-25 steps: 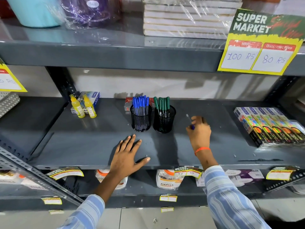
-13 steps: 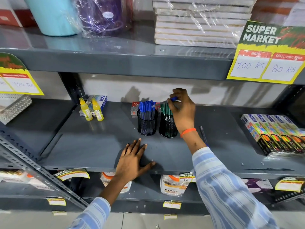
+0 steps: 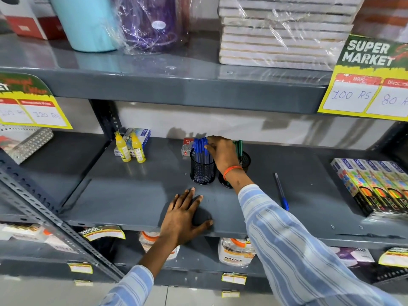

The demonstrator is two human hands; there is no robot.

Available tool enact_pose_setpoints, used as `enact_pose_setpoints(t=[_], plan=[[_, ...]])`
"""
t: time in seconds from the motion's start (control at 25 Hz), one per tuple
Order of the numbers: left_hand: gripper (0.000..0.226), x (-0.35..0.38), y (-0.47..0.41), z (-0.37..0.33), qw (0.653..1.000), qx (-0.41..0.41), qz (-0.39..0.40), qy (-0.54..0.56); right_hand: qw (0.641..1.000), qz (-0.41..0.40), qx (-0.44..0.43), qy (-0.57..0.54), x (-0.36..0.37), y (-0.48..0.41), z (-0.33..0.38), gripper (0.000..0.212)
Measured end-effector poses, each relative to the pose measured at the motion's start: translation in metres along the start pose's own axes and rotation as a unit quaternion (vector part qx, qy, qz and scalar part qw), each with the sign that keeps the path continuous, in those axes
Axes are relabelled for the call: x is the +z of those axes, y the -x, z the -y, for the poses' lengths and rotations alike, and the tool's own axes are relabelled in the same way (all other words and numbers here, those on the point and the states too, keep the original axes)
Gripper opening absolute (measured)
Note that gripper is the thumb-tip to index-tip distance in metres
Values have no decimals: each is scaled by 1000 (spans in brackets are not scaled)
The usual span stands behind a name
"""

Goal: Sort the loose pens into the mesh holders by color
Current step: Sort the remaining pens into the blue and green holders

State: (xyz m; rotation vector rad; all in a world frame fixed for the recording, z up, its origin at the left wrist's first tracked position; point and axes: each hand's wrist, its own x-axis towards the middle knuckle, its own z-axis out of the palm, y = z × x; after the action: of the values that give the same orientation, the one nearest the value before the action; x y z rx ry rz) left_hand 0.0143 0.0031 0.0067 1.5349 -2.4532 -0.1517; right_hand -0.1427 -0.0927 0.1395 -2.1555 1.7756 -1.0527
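Note:
Two black mesh holders stand side by side at the back middle of the grey shelf (image 3: 132, 195). The left holder (image 3: 202, 171) is full of blue pens (image 3: 199, 146). The right holder (image 3: 246, 160) has green pens (image 3: 239, 149) and is partly hidden by my wrist. My right hand (image 3: 223, 154) reaches over the holders, fingertips pinched on a blue pen's cap among the blue pens. My left hand (image 3: 183, 217) lies flat on the shelf's front edge, fingers spread, holding nothing. One loose blue pen (image 3: 281, 192) lies on the shelf to the right of my right forearm.
Two yellow bottles (image 3: 130, 149) and a small box (image 3: 141, 134) stand at the back left. A red box (image 3: 186, 145) sits behind the blue holder. Colourful packs (image 3: 375, 184) fill the right end. The upper shelf's edge (image 3: 176, 89) overhangs, with price cards hanging from it.
My right hand picked a blue pen off the shelf on the right, carried it left over the green holder, and now is at the blue holder. My left hand stayed flat.

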Motion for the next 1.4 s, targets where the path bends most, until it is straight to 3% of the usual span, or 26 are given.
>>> enact_pose_setpoints(t=[0.24,0.4,0.6,0.72,0.88,1.0,1.16,1.28,1.4], plan=[[82,3,0,-1,999,12,-31,1,993,-95,35,-55,-16,24,-11,19],[81,3,1,0,999,18,-42,-12,980,-173,102,1,-32,68,-61,23],[81,5,2,0,999,24,-46,-5,945,-34,271,179,-42,116,-123,40],[82,5,1,0,999,21,-43,-8,919,34,325,221,-43,130,-131,33],[82,4,1,0,999,18,-36,-13,931,-1,336,146,-41,124,-131,24],[82,5,1,0,999,18,-36,-14,941,-131,310,46,-41,115,-114,21],[80,5,1,1,999,20,-41,-10,937,-279,199,-66,-55,93,-75,19],[80,3,0,0,999,20,-45,-13,940,-266,148,-153,-59,74,-51,14],[82,2,0,-1,999,16,-47,-12,938,-227,150,-217,-54,57,-36,16]])
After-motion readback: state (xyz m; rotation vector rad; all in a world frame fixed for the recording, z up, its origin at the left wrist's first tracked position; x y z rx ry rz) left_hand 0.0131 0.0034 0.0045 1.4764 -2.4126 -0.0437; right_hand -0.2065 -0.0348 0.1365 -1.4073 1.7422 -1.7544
